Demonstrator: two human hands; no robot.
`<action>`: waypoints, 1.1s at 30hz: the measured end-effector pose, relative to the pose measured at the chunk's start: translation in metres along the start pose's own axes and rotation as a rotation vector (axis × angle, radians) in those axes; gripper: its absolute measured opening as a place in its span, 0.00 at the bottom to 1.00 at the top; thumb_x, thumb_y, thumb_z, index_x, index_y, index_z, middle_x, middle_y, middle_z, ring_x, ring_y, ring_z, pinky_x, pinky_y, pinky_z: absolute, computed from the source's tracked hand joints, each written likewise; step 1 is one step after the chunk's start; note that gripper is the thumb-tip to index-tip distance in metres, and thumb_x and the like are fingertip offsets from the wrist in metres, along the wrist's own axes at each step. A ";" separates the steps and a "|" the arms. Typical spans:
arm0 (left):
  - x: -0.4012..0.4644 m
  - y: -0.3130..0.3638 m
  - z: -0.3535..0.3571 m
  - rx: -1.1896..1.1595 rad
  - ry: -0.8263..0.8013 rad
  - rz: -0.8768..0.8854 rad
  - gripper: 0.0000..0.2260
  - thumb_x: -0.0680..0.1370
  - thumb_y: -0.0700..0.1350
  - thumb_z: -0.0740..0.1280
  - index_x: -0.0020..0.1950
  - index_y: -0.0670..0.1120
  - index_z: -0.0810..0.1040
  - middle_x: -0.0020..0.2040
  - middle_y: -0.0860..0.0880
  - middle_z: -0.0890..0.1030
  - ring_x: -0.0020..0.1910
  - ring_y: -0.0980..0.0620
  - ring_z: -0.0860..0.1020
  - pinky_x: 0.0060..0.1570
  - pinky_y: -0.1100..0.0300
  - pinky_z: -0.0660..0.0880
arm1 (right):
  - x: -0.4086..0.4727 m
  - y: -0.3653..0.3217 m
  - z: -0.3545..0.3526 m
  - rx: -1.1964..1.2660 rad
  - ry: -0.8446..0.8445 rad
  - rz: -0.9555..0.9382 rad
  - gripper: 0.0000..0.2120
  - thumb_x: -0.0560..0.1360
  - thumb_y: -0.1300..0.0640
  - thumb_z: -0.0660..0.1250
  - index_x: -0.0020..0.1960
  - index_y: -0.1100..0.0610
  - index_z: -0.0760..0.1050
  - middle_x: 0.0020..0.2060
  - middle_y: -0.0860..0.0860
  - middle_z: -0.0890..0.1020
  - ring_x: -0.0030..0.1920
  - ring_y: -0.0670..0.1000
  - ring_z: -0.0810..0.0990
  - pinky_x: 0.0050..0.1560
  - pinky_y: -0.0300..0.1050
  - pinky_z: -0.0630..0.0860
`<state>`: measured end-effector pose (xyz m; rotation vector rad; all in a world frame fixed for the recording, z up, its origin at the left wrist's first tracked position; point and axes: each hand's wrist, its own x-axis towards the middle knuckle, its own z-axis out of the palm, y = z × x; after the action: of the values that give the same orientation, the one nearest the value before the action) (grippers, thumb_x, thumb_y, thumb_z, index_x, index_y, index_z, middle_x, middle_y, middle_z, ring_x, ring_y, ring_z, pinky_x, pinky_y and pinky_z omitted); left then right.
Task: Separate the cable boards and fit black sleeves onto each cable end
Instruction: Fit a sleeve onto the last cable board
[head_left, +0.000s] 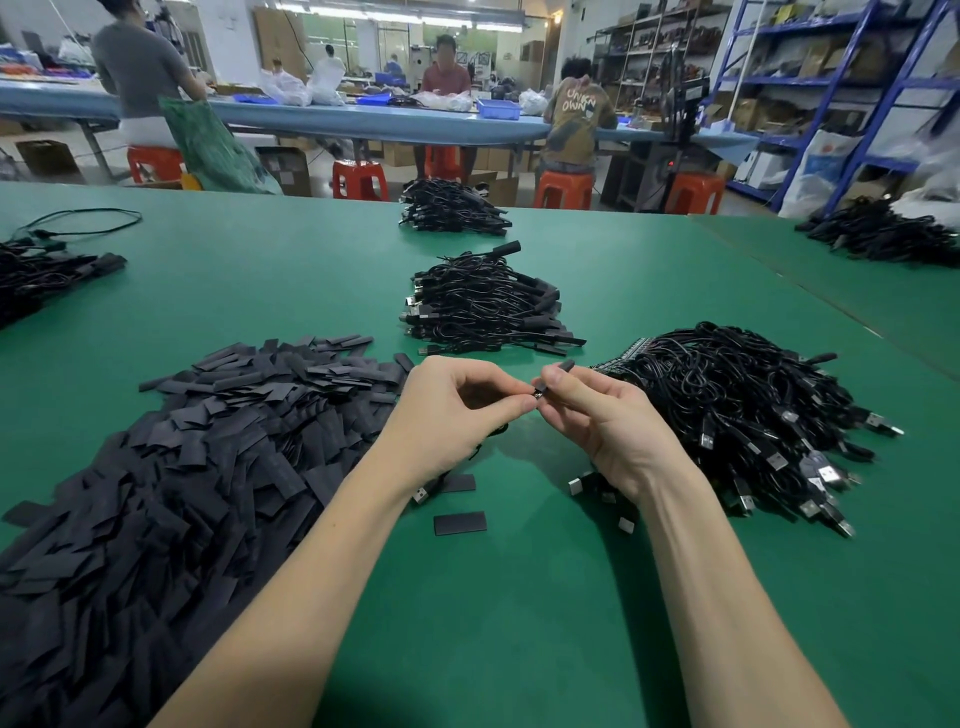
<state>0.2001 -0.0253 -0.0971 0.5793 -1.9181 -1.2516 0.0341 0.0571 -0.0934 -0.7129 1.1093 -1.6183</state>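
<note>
At the far left of the green table (519, 597) lies a partly cut-off heap of black cables (36, 275). Nearer, a broad heap of flat black rectangular sleeves (171, 467) spreads up to the left forearm. Two loose flat black sleeves (460, 522) lie between the forearms, one beside a silver-tipped plug (422, 492). The left hand (447, 410) has its fingers curled, thumb and forefinger pinching a small dark cable end (537, 393) at the fingertips. The right hand (608, 415) meets it there, touching the same piece, and pinches a short black sleeve (565, 366) that sticks up just above its thumb. Beyond the hands sit two stacked bundles of black cables (488, 306), one behind the other. Right of the right hand, touching its wrist, is a large tangle of black USB cables (753, 415) with silver plugs. Another dark cable heap (883, 234) sits far right.
</note>
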 end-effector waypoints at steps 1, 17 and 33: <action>0.000 0.000 0.000 -0.014 0.004 0.002 0.03 0.74 0.41 0.78 0.46 0.46 0.88 0.41 0.52 0.87 0.39 0.56 0.84 0.42 0.66 0.77 | 0.000 0.000 0.001 0.007 -0.003 -0.001 0.06 0.67 0.58 0.77 0.42 0.60 0.87 0.44 0.57 0.87 0.41 0.48 0.86 0.43 0.34 0.81; 0.002 -0.001 -0.002 -0.156 0.001 0.019 0.06 0.72 0.40 0.79 0.42 0.50 0.87 0.42 0.46 0.87 0.42 0.51 0.85 0.49 0.60 0.81 | -0.004 -0.002 0.004 -0.044 -0.100 -0.009 0.09 0.70 0.57 0.75 0.47 0.61 0.84 0.43 0.55 0.86 0.40 0.47 0.85 0.45 0.35 0.81; 0.000 0.004 0.008 -0.112 0.078 0.013 0.04 0.73 0.38 0.78 0.44 0.44 0.86 0.41 0.48 0.87 0.43 0.49 0.86 0.48 0.62 0.80 | -0.006 0.005 0.015 0.040 0.045 -0.212 0.11 0.67 0.57 0.77 0.49 0.52 0.86 0.42 0.54 0.86 0.41 0.48 0.84 0.46 0.38 0.81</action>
<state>0.1940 -0.0189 -0.0959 0.5486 -1.7721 -1.3003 0.0503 0.0574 -0.0913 -0.7928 1.0587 -1.8375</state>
